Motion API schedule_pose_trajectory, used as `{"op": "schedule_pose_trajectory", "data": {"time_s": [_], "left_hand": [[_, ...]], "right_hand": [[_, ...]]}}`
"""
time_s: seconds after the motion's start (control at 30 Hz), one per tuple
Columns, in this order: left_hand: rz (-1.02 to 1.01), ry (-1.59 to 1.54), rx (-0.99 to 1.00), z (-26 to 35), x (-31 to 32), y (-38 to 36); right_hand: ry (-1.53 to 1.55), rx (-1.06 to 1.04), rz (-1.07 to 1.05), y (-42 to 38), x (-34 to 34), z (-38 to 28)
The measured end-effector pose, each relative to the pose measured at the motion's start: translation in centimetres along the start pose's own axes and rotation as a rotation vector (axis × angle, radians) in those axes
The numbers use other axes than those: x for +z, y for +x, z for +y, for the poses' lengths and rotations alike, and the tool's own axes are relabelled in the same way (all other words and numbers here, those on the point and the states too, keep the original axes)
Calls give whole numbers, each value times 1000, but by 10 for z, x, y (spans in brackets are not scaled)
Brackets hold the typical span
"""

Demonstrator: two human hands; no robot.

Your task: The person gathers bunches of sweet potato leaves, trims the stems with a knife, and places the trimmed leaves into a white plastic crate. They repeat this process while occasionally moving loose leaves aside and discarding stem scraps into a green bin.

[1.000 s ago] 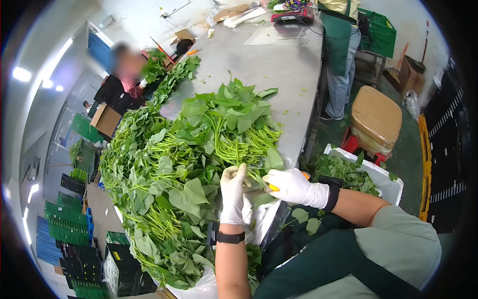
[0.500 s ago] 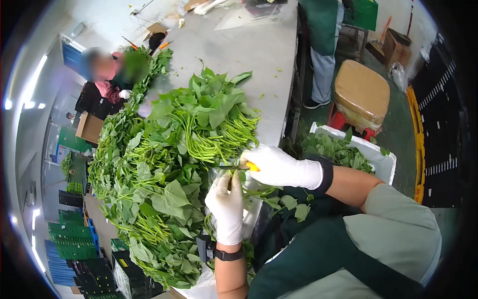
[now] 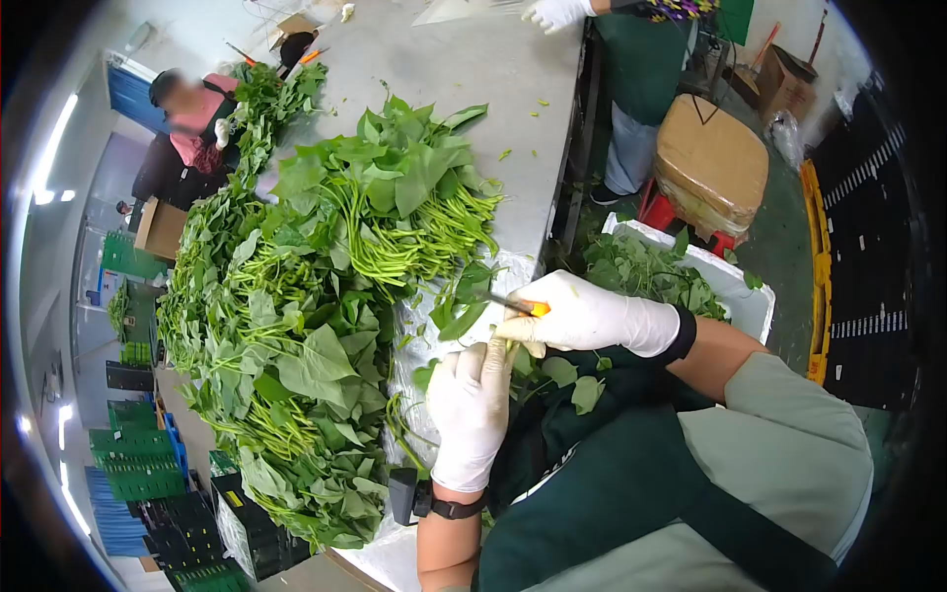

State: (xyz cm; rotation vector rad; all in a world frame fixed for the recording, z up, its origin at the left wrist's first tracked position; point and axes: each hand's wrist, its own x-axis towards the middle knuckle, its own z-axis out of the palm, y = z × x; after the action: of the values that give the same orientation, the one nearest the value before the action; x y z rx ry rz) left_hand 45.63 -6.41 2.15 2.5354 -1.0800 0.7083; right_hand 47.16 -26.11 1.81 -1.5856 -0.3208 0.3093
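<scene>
My gloved right hand grips a small knife by its orange handle, the dark blade pointing left. My gloved left hand is closed just below it, fingers and thumb pinched on a thin green stem that mostly hides between the two hands. The hands nearly touch at the fingertips. Just beyond them lie loose green leaves. To the left, a large heap of leafy green stems covers the table, with a bundle of cut stem ends facing my right hand.
A white bin of leafy greens stands by my right arm. Behind it is a red stool with a taped, padded top. A co-worker stands at the right edge of the metal table; another person works at the far left.
Both hands have moved slightly right and nearer my body, with the knife kept in the right. Leaves now show beside the blade. The right co-worker's gloved hand has come into view.
</scene>
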Motion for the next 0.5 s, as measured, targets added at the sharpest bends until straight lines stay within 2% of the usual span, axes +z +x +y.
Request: {"op": "schedule_pose_trajectory", "data": {"time_s": [0.03, 0.1, 0.17, 0.23, 0.3, 0.37, 0.4, 0.43, 0.5], "left_hand": [[3, -36, -35, 0, 1, -1], [63, -89, -117, 5, -4, 0], [125, -150, -197, 12, -11, -5], [221, -317, -203, 25, -21, -25], [72, -636, -233, 37, -24, -35], [-321, -963, -526, 47, -33, -31], [-219, -1196, -583, 47, -12, -42], [-158, -1471, -841, 52, -18, -35], [116, -1837, -973, 43, -1, -37]], "right_hand": [[-2, -1, -9, -1, -1, -3], [92, 262, 18, -4, -6, -14], [147, 274, 41, -10, -12, -9], [257, 171, 70, -18, -20, -14], [346, 72, 84, -29, -27, -21], [387, -39, 31, -34, -26, -27], [372, -42, 3, -35, -23, -30], [323, -15, -14, -36, -18, -31], [298, 59, -123, -35, -6, -23]]}}
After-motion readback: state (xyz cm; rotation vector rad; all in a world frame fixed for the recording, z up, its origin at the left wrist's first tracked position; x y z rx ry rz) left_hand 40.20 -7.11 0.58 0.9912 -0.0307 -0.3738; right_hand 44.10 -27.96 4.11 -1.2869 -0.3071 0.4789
